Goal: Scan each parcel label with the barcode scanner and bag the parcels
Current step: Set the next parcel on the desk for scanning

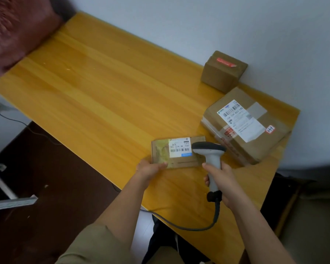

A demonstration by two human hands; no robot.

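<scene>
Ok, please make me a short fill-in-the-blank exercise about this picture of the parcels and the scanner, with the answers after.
1. The right hand grips the barcode ______ by its handle.
2. The left hand holds the flat parcel at its ______ corner nearest the person.
3. Besides the flat parcel, ______ more cardboard boxes stand on the wooden table.
4. The small box by the wall bears a ______ strip on top.

Answers: scanner; left; two; red
</scene>
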